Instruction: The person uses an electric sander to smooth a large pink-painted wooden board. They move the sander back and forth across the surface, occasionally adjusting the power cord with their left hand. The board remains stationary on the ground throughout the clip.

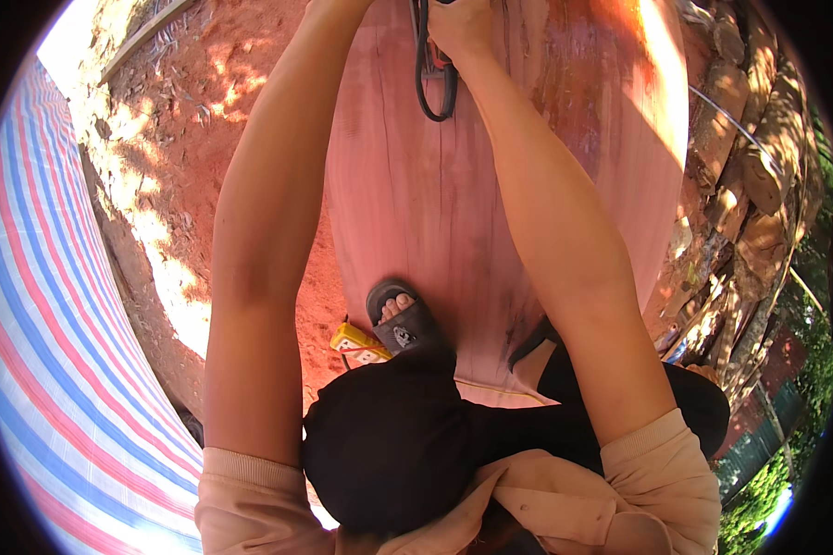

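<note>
At the top edge my right hand [461, 28] is closed on a corded power tool, of which only a dark and red rear part [438, 57] shows. Its black cord [447, 104] loops down over a wide reddish wooden slab [416, 194]. The tool's front is cut off, so its exact kind cannot be made out. My left arm reaches forward to the left of the tool. Only the base of my left hand [339, 6] shows at the upper rim, with its fingers out of view. Lengthwise dark cracks run along the slab beneath both arms.
My sandalled foot [405, 319] rests on the slab's near end, beside a yellow power strip [359, 343] with a cord. Red soil [204, 111] and a striped tarp [55, 305] lie left. Rough logs [759, 176] are piled along the right.
</note>
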The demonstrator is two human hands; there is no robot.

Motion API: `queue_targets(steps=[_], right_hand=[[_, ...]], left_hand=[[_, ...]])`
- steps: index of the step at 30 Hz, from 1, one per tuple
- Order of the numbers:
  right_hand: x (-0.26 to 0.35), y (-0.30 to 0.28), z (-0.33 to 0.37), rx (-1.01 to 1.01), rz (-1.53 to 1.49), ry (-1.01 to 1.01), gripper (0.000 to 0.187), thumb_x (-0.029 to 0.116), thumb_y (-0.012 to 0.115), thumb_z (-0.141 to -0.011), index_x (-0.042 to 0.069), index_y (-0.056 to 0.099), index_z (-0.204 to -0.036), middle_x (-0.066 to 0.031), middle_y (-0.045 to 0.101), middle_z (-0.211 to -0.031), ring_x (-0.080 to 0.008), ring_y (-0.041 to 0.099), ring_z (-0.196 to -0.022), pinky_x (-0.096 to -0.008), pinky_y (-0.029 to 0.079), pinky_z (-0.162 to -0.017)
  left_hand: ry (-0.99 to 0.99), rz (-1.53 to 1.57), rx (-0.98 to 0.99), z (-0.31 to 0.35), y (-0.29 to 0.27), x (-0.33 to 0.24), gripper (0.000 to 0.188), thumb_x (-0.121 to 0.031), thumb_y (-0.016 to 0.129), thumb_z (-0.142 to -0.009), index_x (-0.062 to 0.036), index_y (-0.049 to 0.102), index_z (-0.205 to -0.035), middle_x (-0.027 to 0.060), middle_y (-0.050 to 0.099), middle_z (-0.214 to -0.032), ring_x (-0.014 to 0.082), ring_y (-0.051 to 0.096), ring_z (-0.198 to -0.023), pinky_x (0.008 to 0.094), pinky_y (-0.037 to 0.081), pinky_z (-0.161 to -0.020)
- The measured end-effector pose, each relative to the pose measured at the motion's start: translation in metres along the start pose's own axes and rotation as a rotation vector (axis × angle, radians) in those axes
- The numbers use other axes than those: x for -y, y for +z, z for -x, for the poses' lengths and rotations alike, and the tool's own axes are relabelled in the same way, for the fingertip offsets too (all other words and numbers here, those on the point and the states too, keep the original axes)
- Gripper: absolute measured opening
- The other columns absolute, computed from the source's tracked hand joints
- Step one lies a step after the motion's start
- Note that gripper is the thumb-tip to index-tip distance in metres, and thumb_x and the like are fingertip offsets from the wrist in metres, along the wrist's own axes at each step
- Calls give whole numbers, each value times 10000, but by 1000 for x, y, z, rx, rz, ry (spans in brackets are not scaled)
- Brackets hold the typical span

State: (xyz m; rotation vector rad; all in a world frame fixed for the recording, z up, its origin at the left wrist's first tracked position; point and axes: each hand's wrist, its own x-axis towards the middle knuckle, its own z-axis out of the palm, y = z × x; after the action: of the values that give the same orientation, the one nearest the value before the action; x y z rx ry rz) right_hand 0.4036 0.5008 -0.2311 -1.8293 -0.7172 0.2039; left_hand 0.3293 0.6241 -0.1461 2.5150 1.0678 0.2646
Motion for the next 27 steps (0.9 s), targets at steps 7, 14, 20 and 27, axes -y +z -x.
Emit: queue_targets(steps=[7, 14, 20, 27], right_hand=[[16, -67, 146, 210, -234, 98, 207, 47, 731, -910, 12, 698, -1111, -108, 755, -952, -212, 729, -896, -361, 562, -824], [48, -195, 373, 463, -53, 288, 189, 75, 758, -907, 6, 684, -1068, -177, 732, -822, -348, 775, -777, -412, 574, -671], [54, -186, 370, 450, -16, 344, 183, 62, 762, -899, -2, 670, -1044, -202, 717, -847, -358, 755, -778, -418, 568, -674], [34, -59, 222, 151, -65, 183, 236, 129, 747, -890, 33, 651, -1083, -261, 712, -848, -469, 728, -852, -503, 556, -691]], left_hand=[[69, -110, -80, 149, 14, -8, 527, -443, 715, -965, -161, 623, -1401, 100, 672, -1365, 374, 755, -974, 469, 596, -757], [87, -50, 134, 421, -3, -45, 839, -264, 848, -831, -11, 504, -1553, 208, 542, -1580, 199, 700, -646, 312, 560, -602], [94, 15, 56, 414, 0, -38, 833, -251, 846, -817, -35, 522, -1553, 185, 542, -1587, 190, 715, -668, 312, 563, -600], [59, -27, -48, 234, 3, 22, 765, -373, 829, -878, -201, 536, -1564, -17, 563, -1582, 306, 771, -959, 404, 605, -690]])
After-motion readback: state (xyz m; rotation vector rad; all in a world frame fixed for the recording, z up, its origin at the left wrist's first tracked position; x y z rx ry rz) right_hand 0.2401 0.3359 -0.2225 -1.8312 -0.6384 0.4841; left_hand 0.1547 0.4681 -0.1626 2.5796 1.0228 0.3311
